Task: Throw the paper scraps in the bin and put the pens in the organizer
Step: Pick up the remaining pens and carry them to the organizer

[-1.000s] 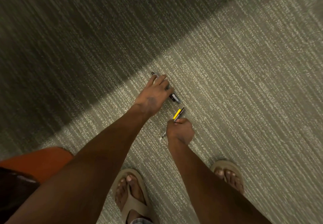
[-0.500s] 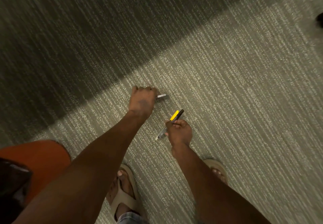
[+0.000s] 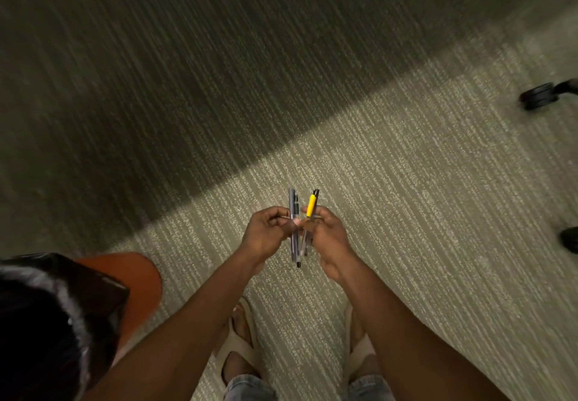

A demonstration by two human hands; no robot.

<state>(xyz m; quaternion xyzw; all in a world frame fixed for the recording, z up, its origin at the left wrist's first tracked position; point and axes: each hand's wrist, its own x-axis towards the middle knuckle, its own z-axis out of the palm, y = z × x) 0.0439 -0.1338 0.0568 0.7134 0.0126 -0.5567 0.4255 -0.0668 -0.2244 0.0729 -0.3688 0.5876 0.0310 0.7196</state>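
Both hands are raised together above the carpet, side by side and touching. My left hand (image 3: 266, 235) grips a grey pen (image 3: 292, 209) that stands nearly upright, its tip pointing down below the fist. My right hand (image 3: 328, 238) holds a yellow and black pen (image 3: 311, 205), with at least one more thin pen beside it in the same grip. The lower ends of the pens cross between the two hands. No paper scraps or organizer are in view.
An orange bin (image 3: 137, 278) with a black liner (image 3: 47, 316) stands at the lower left. Black chair castors (image 3: 539, 95) sit at the right edge on the striped carpet. My sandalled feet (image 3: 240, 344) are below the hands.
Both hands have risen from the floor and come together. The left hand lifted the grey pen it was picking up off the carpet. The view has moved up and back.
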